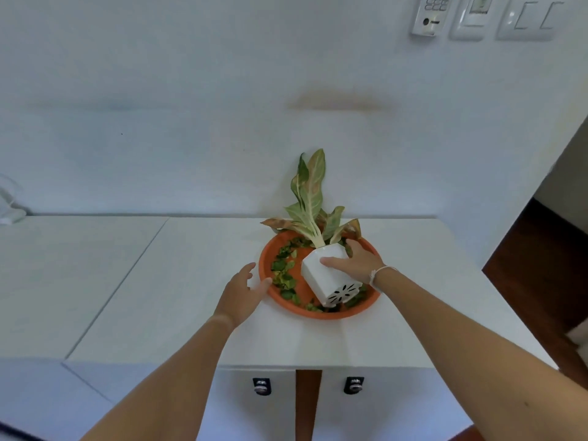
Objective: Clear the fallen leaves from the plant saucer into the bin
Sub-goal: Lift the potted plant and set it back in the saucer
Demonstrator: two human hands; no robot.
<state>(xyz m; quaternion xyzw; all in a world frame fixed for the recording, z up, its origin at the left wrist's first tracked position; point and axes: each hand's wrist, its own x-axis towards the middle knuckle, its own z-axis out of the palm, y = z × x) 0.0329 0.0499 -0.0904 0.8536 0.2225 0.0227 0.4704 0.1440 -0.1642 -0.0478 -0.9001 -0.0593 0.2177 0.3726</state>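
An orange plant saucer (318, 313) sits on a white cabinet top, with several green fallen leaves (283, 275) scattered inside it. A white plant pot (321, 281) is tilted away from me so its perforated base shows, and its plant (310, 198) leans toward the wall. My right hand (353, 262) grips the pot's upper side. My left hand (243, 294) is at the saucer's left rim, fingers spread, its thumb touching the rim. No bin is in view.
The white cabinet top (191, 281) meets the wall behind the saucer. Two drawer locks (262, 386) are on the cabinet's front. Wall switches and a keypad (429, 14) hang at upper right. A dark wooden floor (541, 265) lies to the right.
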